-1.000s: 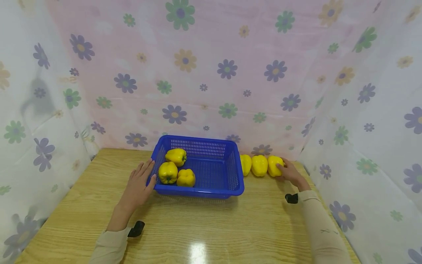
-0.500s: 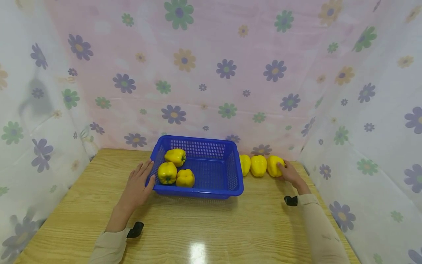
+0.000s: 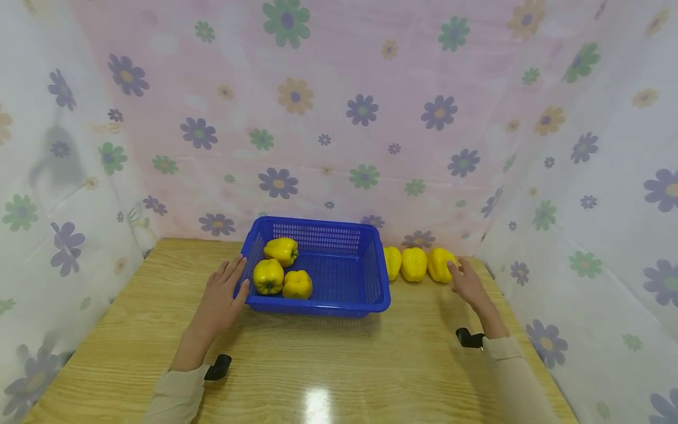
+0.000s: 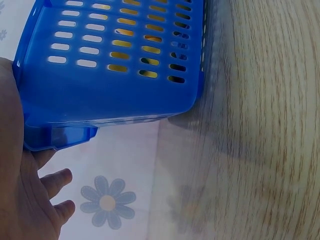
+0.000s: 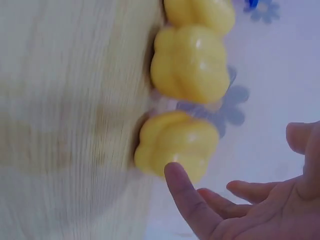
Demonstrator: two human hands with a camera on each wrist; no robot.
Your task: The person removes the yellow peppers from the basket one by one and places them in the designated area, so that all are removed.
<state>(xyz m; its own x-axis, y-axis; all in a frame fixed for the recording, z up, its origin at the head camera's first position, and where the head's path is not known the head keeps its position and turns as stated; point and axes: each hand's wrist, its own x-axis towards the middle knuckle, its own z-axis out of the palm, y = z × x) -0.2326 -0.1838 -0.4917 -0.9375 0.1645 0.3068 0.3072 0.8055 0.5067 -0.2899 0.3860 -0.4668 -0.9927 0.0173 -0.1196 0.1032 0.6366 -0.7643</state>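
A blue plastic basket [image 3: 339, 307] stands on the table with three yellow bell peppers [image 3: 268, 277] grouped in its left part. My left hand [image 3: 217, 300] rests along its left rim, fingers extended; the left wrist view shows fingertips beyond the rim [image 4: 57, 137]. Right of the basket, yellow peppers stand in a row: one [image 3: 392, 263] partly hidden by the basket, a middle one [image 3: 414, 264], and a rightmost one [image 3: 440, 265]. My right hand [image 3: 468, 285] is at the rightmost pepper, fingers spread and holding nothing. One fingertip overlaps this pepper [image 5: 175, 142]; contact is unclear.
The wooden table [image 3: 328, 359] extends in front of the basket. Flower-patterned cloth [image 3: 328, 118] hangs behind and along both sides, close behind the basket and the pepper row. A black wrist device [image 3: 469, 338] sits by the right sleeve, another [image 3: 218, 367] by the left.
My right hand has loosened from the rightmost pepper and drawn slightly back toward me. That pepper stays at the row's end. My left hand and the basket have not moved.
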